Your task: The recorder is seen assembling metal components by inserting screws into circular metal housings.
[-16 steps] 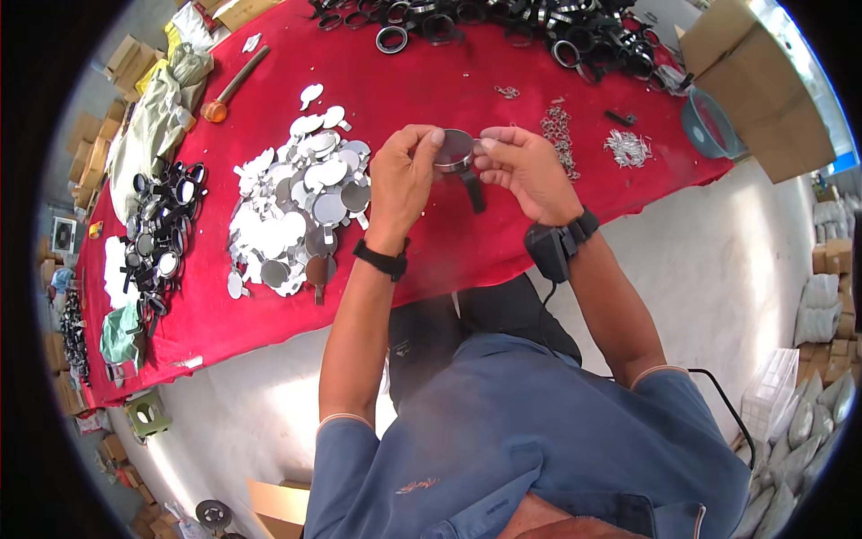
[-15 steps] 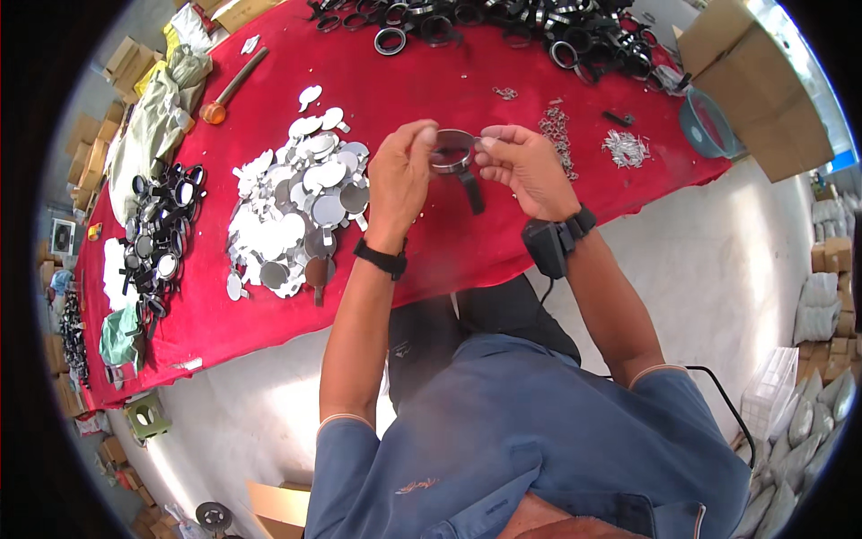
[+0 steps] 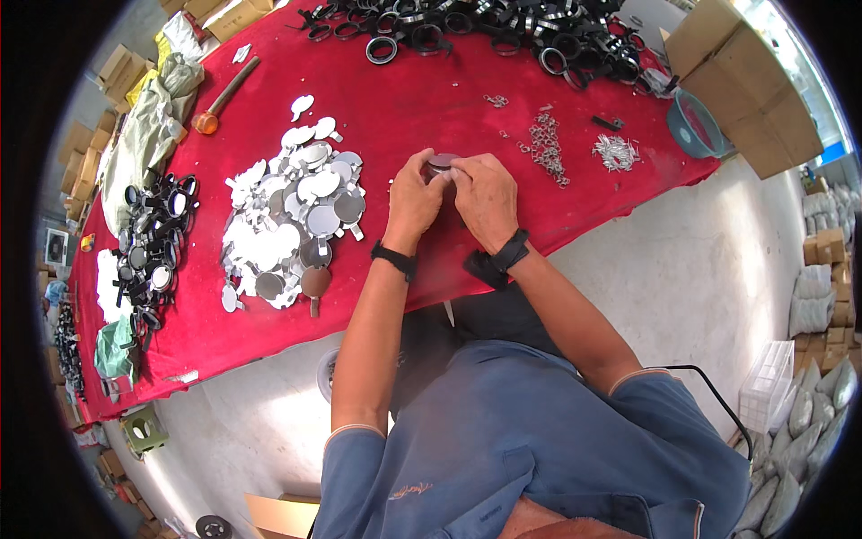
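Both my hands close round a round, dark-faced disc in a ring-like frame (image 3: 441,162), held above the red cloth. My left hand (image 3: 414,199) grips its left side, and my right hand (image 3: 486,199) pinches the right side with the fingers curled. The fingers hide most of the piece, its lower part included. To the left of my hands lies a heap of flat grey and white discs with short tabs (image 3: 323,218). A brown tabbed disc (image 3: 315,282) rests at the heap's near edge.
Black ring frames (image 3: 429,38) pile along the far edge. Small metal links (image 3: 546,148), white pins (image 3: 616,153) and a blue-green basin (image 3: 693,126) are on the right. On the left are a mallet (image 3: 206,122) and black-framed round pieces (image 3: 162,242). The red-clothed table (image 3: 377,99) ends near my waist.
My hands have come closer together, and the right hand has turned over the piece. The dark tail that hung below the ring is now hidden. The view has shifted slightly.
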`<act>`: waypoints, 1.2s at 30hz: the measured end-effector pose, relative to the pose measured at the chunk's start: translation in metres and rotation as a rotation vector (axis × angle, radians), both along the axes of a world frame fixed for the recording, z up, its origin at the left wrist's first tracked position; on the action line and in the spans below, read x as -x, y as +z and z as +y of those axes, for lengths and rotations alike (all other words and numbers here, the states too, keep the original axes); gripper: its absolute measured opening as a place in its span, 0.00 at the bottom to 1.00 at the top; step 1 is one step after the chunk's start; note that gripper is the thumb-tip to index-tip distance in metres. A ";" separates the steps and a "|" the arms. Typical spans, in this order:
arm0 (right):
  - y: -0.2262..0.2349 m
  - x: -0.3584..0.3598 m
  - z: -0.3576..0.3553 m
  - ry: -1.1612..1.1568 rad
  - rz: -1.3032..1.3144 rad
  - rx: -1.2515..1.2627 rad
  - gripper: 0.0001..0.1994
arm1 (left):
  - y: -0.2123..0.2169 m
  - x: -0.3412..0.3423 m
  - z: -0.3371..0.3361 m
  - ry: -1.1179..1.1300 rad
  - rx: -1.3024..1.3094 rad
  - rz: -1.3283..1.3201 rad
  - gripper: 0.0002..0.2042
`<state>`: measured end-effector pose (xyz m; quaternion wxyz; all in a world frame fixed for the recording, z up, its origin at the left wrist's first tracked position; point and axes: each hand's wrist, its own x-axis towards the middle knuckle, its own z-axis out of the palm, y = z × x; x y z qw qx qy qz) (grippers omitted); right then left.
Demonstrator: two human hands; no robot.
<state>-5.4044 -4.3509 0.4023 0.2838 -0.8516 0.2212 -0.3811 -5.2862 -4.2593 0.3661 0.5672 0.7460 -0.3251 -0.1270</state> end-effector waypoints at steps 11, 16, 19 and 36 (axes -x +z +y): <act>0.000 0.013 -0.008 0.002 0.009 0.030 0.08 | 0.033 0.024 0.003 0.065 -0.129 -0.041 0.22; 0.003 0.016 -0.008 -0.005 0.030 0.016 0.07 | 0.030 0.023 0.003 0.052 -0.124 -0.071 0.20; 0.005 0.016 -0.008 -0.006 0.021 0.013 0.07 | 0.027 0.023 0.004 0.038 -0.102 -0.047 0.19; 0.003 0.020 -0.010 0.003 0.018 -0.028 0.07 | 0.023 0.022 0.003 0.012 -0.068 -0.087 0.19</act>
